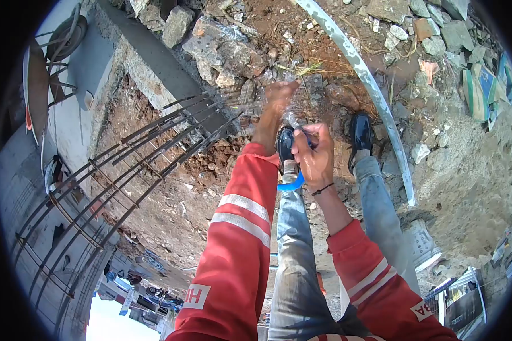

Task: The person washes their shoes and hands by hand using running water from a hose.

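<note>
My right hand (317, 156) is closed around a blue hose (293, 184), which loops below the fingers across my trouser leg. Clear water (290, 118) comes out just beyond the fist. My left hand (280, 95) is stretched out ahead, wet, over the rubble. Splashes blur its fingers, which look loosely apart with nothing visible in them. Below the hands are my dark, wet shoes, the left shoe (285, 142) partly covered by my right hand and the right shoe (360, 135) farther right.
A rebar cage (133, 165) juts in from the left beside a concrete footing (153, 54). A long curved pale pipe (361, 74) lies right of my feet. Broken stones (219, 48) lie ahead; a wheelbarrow (37, 79) is at far left, a sack (479, 91) at right.
</note>
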{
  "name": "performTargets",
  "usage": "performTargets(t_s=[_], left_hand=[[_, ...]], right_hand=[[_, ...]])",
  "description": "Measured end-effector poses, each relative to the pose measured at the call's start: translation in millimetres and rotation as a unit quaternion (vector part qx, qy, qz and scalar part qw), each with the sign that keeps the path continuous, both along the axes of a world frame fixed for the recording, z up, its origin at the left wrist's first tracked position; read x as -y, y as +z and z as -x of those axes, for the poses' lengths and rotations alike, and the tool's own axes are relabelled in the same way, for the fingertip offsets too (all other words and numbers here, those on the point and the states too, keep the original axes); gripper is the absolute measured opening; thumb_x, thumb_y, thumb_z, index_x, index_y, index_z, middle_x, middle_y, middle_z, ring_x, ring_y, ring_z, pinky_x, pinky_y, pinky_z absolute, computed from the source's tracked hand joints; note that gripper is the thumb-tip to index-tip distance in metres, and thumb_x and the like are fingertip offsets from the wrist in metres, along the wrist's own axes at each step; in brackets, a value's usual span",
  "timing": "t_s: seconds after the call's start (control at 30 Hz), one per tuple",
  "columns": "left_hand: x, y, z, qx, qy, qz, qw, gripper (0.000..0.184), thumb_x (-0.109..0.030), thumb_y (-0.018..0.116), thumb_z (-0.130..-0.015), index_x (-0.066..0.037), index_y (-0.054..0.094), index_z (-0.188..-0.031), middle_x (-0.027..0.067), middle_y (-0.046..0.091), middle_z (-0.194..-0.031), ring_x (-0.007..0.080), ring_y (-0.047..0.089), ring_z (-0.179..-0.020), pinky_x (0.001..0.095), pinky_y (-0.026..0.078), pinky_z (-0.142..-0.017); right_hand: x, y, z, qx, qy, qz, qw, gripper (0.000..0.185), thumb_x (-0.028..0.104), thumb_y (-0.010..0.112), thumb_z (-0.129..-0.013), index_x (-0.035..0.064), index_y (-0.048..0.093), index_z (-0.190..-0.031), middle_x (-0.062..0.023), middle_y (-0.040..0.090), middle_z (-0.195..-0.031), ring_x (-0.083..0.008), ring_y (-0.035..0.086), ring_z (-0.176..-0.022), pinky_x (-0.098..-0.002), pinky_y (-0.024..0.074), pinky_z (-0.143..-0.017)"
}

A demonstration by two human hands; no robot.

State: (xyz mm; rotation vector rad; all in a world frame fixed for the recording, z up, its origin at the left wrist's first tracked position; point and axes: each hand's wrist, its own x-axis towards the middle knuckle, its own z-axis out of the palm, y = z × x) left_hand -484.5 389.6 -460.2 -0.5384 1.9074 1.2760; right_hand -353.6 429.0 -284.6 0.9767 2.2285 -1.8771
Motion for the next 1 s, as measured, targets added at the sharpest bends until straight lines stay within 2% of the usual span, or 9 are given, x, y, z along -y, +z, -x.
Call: performTargets(t_s=[0.1,0.2,0.27,0.4,0.5,0.57,0.8,0.97,1.0], left_hand=[[8,49,-26,0.126,0.021,-0.206,0.970,0.038,-0.036,0.061,-0.089,-0.001,0.062,-0.103,0.0098,0.063,-0.086,0.0198,0.060,-0.079,0.0368,0.048,-0.074],[34,120,-59,0.199,0.002,-0.314,0.928,0.046,-0.046,0.048,-0.093,-0.002,0.062,-0.096,0.0063,0.059,-0.078,0.0175,0.056,-0.074,0.0338,0.045,-0.071],[53,149,-85,0.162,-0.064,-0.310,0.935,0.055,-0.053,0.042,-0.095,-0.003,0.063,-0.089,0.0037,0.055,-0.070,0.0153,0.052,-0.067,0.0318,0.043,-0.067],[83,190,-131,0.004,-0.171,-0.167,0.971,0.057,-0.052,0.046,-0.096,-0.005,0.050,-0.065,-0.0005,0.041,-0.058,0.0112,0.039,-0.056,0.0302,0.031,-0.051],[85,210,-144,-0.016,-0.114,-0.118,0.986,0.054,-0.049,0.046,-0.096,-0.008,0.046,-0.061,-0.0026,0.038,-0.056,0.0093,0.036,-0.053,0.0294,0.028,-0.048],[84,228,-142,-0.022,-0.067,-0.132,0.989,0.054,-0.047,0.047,-0.097,-0.008,0.043,-0.059,-0.0030,0.037,-0.054,0.0086,0.034,-0.051,0.0285,0.026,-0.047],[90,299,-128,-0.026,0.016,-0.150,0.988,0.057,-0.051,0.047,-0.096,-0.004,0.047,-0.064,-0.0007,0.041,-0.055,0.0108,0.037,-0.053,0.0319,0.032,-0.048],[100,294,-135,-0.121,0.012,-0.119,0.985,0.057,-0.053,0.049,-0.094,-0.002,0.057,-0.071,0.0103,0.055,-0.058,0.0188,0.052,-0.055,0.0381,0.041,-0.054],[99,291,-138,-0.152,-0.042,-0.026,0.987,0.058,-0.056,0.048,-0.093,-0.003,0.063,-0.077,0.0163,0.060,-0.068,0.0243,0.060,-0.065,0.0408,0.045,-0.060]], right_hand=[[-10,11,14,-0.022,-0.277,0.392,0.877,0.023,0.014,0.060,-0.092,0.0020,0.044,-0.102,-0.0040,0.054,-0.065,-0.0078,0.048,-0.052,-0.0226,0.0397,-0.048],[-27,39,35,0.059,-0.268,0.300,0.914,0.025,0.014,0.060,-0.090,0.0036,0.047,-0.109,-0.0048,0.055,-0.067,-0.0113,0.049,-0.054,-0.0258,0.0409,-0.048],[-41,34,43,0.054,-0.244,0.279,0.927,0.024,0.016,0.058,-0.091,0.0041,0.050,-0.110,-0.0064,0.057,-0.076,-0.0146,0.053,-0.060,-0.0288,0.0443,-0.051],[-72,26,81,0.106,-0.183,0.531,0.821,0.023,0.030,0.056,-0.093,0.0072,0.057,-0.094,-0.0048,0.056,-0.081,-0.0173,0.055,-0.071,-0.0306,0.0487,-0.061],[-53,-13,98,0.086,-0.197,0.544,0.811,0.029,0.035,0.057,-0.094,0.0118,0.051,-0.078,-0.0004,0.051,-0.069,-0.0118,0.052,-0.062,-0.0268,0.0456,-0.054],[-39,-26,111,0.121,-0.066,0.675,0.725,0.030,0.034,0.057,-0.094,0.0126,0.047,-0.076,0.0015,0.047,-0.066,-0.0094,0.049,-0.058,-0.0251,0.0424,-0.050],[-18,75,135,0.063,-0.103,0.488,0.864,0.022,0.028,0.060,-0.092,0.0074,0.051,-0.090,-0.0026,0.053,-0.074,-0.0122,0.053,-0.066,-0.0273,0.0435,-0.059],[-20,182,103,-0.082,-0.036,-0.086,0.992,0.032,0.028,0.064,-0.088,0.0014,0.055,-0.104,-0.0103,0.061,-0.084,-0.0173,0.059,-0.076,-0.0320,0.0466,-0.069],[-19,211,96,-0.060,0.005,-0.072,0.996,0.027,0.022,0.065,-0.086,0.0027,0.053,-0.100,-0.0064,0.059,-0.084,-0.0136,0.057,-0.074,-0.0289,0.0455,-0.066]])
